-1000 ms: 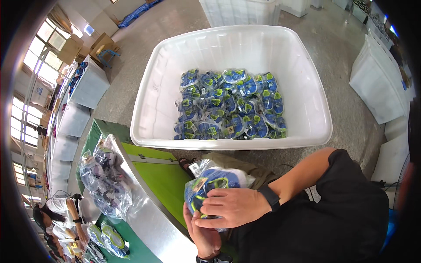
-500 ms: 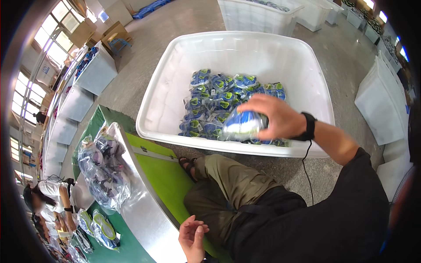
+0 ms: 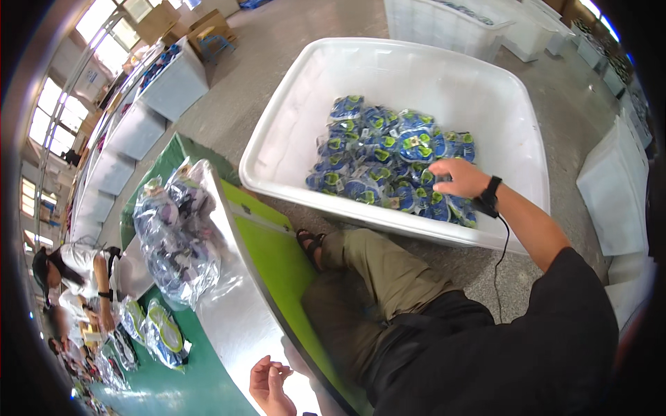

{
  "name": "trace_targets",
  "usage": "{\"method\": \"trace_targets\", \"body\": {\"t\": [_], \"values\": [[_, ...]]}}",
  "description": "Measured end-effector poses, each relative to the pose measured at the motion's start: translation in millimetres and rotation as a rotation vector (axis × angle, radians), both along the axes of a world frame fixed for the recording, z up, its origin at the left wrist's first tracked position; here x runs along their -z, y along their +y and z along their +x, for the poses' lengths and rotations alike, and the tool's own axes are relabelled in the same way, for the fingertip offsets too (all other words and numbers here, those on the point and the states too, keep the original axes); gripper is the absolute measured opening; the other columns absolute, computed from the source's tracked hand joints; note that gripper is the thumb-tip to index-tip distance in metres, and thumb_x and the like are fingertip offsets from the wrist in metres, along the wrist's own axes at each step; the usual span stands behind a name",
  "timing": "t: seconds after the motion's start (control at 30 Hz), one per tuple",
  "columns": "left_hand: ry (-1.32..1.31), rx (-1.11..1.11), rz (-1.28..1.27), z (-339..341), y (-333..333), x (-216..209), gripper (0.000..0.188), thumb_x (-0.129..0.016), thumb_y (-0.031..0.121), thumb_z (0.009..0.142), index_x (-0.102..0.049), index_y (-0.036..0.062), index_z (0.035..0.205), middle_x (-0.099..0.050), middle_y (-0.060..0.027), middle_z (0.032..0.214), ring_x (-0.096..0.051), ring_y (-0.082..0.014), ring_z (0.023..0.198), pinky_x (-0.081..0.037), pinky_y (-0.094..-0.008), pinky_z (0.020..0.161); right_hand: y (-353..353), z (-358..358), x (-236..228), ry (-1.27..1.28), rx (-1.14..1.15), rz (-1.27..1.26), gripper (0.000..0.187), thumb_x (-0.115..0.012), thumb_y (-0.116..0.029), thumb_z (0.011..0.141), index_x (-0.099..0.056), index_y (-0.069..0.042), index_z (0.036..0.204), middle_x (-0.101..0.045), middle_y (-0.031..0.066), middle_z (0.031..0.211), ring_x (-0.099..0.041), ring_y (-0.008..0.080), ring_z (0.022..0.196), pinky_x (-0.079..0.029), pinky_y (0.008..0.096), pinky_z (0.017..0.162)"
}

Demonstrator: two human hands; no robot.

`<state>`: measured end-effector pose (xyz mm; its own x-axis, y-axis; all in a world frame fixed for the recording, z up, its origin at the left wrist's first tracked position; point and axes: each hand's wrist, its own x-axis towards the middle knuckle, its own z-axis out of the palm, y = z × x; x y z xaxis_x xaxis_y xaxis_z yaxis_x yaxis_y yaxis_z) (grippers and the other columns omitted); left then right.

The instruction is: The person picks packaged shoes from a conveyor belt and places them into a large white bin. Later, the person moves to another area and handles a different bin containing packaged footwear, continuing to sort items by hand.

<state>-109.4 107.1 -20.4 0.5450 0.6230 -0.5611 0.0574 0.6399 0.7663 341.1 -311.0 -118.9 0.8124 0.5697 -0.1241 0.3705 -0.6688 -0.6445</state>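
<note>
Toward one o'clock, the tub (image 3: 451, 76) is white and its shoes (image 3: 416, 144) are blue patched with lime green. The wristband (image 3: 490, 197) at three o'clock and shirt (image 3: 499, 340) past four are black, the trousers (image 3: 385, 267) at five khaki. The bagged shoes (image 3: 173, 239) toward nine are greyish purple.

The right forearm (image 3: 533, 225) slanted forward and to the left, bare, with the right wrist (image 3: 488, 196) held nearly straight. Beyond it, the right hand (image 3: 459, 178) lay with its back upward and its fingers pointing left, bent a little, with a gap between them and the thumb. The left hand (image 3: 272, 388) stood well apart from it, low and near the body, pointing up. Its fingers were loosely curled, the thumb raised close to them, and its forearm ran out of view below.
</note>
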Motion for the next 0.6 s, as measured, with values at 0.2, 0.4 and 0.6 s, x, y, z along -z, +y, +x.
{"method": "trace_targets", "body": {"t": [0.2,0.4,0.6], "values": [[0.184,0.111,0.537,-12.7,34.1,2.3,0.024,-0.064,0.004,0.099,-0.064,-0.0053,0.121,-0.067,-0.0089,0.102,-0.068,-0.0204,0.094,-0.059,-0.0367,0.084,64.0,-78.0,-4.0,-0.034,-0.335,0.229,0.054,-0.076,-0.018,0.088,-0.059,0.001,0.135,-0.06,0.0178,0.12,-0.06,0.0333,0.11,-0.048,0.042,0.098],[0.302,0.081,0.79,-31.0,127.5,26.3,0.03,-0.069,0.009,0.099,-0.065,-0.0032,0.126,-0.068,-0.0072,0.114,-0.064,-0.0151,0.106,-0.052,-0.0304,0.094,98.8,-94.5,36.2,-0.043,0.157,0.212,0.033,-0.072,-0.015,0.089,-0.064,-0.001,0.118,-0.057,0.0107,0.108,-0.06,0.0286,0.097,-0.049,0.0376,0.087],[0.662,-0.133,1.12,-66.2,241.9,46.2,0.053,-0.074,0.015,0.095,-0.057,-0.0037,0.142,-0.062,-0.0185,0.138,-0.058,-0.0259,0.127,-0.048,-0.037,0.103,108.5,-107.3,37.6,-0.334,0.083,0.086,0.029,-0.07,-0.014,0.09,-0.06,-0.002,0.116,-0.056,0.0151,0.109,-0.06,0.0385,0.098,-0.049,0.0432,0.086]]}}
